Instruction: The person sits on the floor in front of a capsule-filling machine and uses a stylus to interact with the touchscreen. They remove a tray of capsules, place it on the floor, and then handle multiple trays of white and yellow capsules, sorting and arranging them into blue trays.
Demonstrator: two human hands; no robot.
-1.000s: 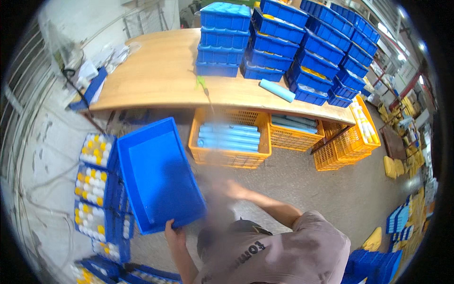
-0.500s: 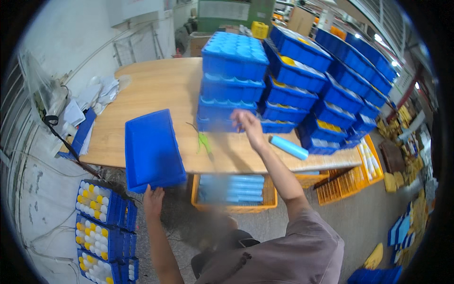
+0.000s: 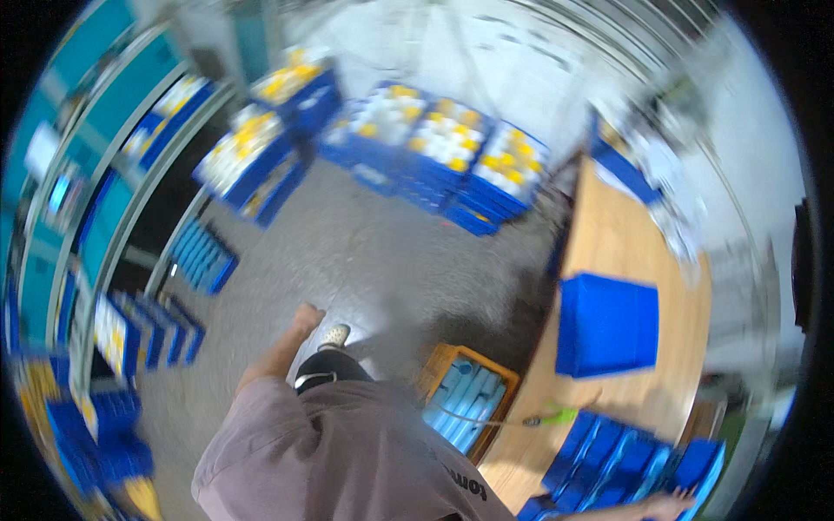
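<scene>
1. Bin point(image 3: 698, 464), top of stack point(image 3: 599, 451) on table point(image 3: 599, 221): right hand point(image 3: 667, 505) at its side; blurred, I can't tell finger grip.
2. Left hand point(image 3: 308, 318) empty, fingers seemingly curled together.
3. Bin: likely stiff, weighty if full; I'd grip both ends.

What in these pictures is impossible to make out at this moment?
All in the head view:
Bare left hand: finger positions, lost to blur.
Bare right hand: its grip, if any, on the stacked blue plastic crates, blurred near the lower edge.
Orange plastic crate: lower-left part, hidden by the mauve fabric shirt.
Loose white papers: any writing, too small and blurred.
</scene>
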